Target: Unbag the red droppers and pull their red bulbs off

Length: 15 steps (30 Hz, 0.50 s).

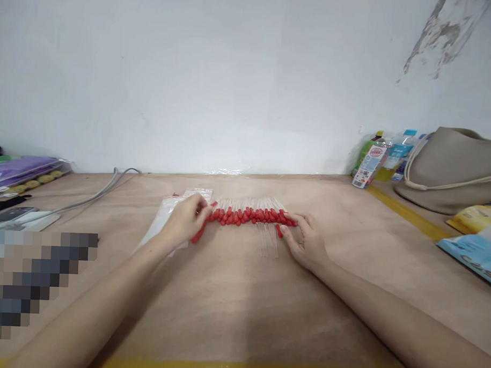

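A row of red-tipped thin clear sticks (pixel 239 216) lies across the table in front of me, red ends towards me and pale stems towards the wall. At its left end my left hand (pixel 189 215) has curled fingers, thumb and fingertips pinched on red ends there. My right hand (pixel 308 239) is at the right end, its fingertips and thumb closed around red ends. Beside that thumb, one red tip (pixel 279 231) sits below the row, and a few clear stems (pixel 266 244) point towards me. Under my left hand lies a clear plastic zip bag (pixel 157 226).
On the left are purple packets (pixel 22 171), a grey cable (pixel 96 194) and a pixelated area. Drink bottles (pixel 400 154), a carton (pixel 370 167), a grey-beige hat (pixel 455 164) and a blue packet (pixel 474 256) stand or lie at the right. A white wall (pixel 241 82) bounds the back.
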Each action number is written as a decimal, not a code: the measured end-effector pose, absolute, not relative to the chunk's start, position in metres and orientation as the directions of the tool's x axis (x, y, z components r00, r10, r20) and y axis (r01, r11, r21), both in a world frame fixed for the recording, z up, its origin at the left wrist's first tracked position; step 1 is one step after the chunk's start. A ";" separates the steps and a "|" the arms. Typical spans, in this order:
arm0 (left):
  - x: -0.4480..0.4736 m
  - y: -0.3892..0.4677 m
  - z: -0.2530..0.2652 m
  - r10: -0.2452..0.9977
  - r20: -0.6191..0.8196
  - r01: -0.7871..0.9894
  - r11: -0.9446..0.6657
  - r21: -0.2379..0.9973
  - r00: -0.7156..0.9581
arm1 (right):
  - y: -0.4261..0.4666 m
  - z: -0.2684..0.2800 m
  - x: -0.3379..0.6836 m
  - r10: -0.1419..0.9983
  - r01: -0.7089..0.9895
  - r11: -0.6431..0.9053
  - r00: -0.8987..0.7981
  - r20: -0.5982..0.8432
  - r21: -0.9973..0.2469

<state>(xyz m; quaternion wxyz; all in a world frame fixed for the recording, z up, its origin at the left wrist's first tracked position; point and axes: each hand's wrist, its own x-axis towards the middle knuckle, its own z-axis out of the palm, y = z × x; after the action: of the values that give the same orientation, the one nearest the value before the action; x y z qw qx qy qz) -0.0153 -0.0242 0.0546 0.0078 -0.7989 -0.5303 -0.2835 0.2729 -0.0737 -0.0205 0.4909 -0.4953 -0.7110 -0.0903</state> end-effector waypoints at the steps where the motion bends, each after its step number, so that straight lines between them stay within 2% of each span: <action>1: -0.008 -0.032 0.049 0.816 0.453 0.795 -0.523 0.309 0.361 | -0.074 -0.020 0.272 0.606 0.785 0.515 -0.049 0.794 -0.344; 4: 0.012 -0.051 0.022 0.703 0.471 0.645 -0.698 0.311 0.534 | -0.078 -0.017 0.270 0.575 0.759 0.609 -0.222 0.788 -0.231; 8: 0.023 -0.062 -0.008 0.607 0.544 0.524 -0.788 0.322 0.579 | -0.082 -0.016 0.266 0.526 0.689 0.721 -0.481 0.701 -0.067; 15: 0.021 -0.063 -0.015 0.520 0.628 0.444 -0.847 0.292 0.578 | -0.079 -0.021 0.255 0.460 0.634 0.773 -0.544 0.702 -0.016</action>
<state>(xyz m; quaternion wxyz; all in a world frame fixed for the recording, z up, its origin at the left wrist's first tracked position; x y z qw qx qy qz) 0.0212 -0.0626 -0.0153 -0.0513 -0.8868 -0.2719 -0.3700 0.2549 -0.0790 -0.0206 0.3597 -0.3143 -0.8702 -0.1206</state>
